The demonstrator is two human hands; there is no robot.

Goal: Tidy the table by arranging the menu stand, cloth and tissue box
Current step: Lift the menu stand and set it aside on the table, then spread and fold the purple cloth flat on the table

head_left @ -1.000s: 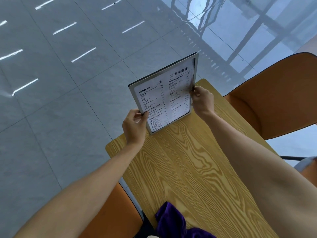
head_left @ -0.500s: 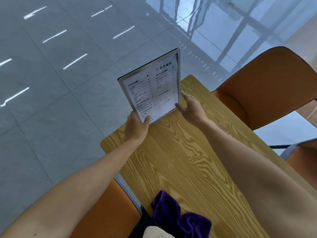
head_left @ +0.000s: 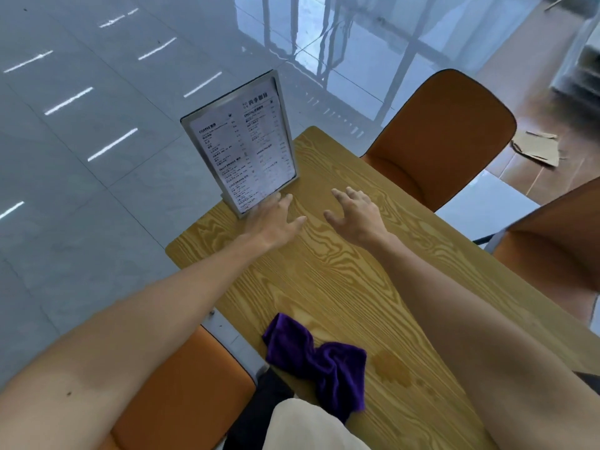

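Grey floor tiles gleam around a wood-grain table (head_left: 341, 287), with an orange chair (head_left: 444, 138) at its far side; the menu stand (head_left: 242, 144) stands upright at the table's far left corner, its printed face toward the camera. Just below its base lies the left hand (head_left: 274, 220), fingers spread flat, fingertips touching the frame's lower edge but closed on nothing; beside it, apart, the right hand (head_left: 355, 216) hovers with fingers splayed, empty. Well back from both hands, at the near edge, a crumpled purple cloth (head_left: 319, 358) lies beside a damp patch (head_left: 394, 368) (amber on the wood); no tissue box shows.
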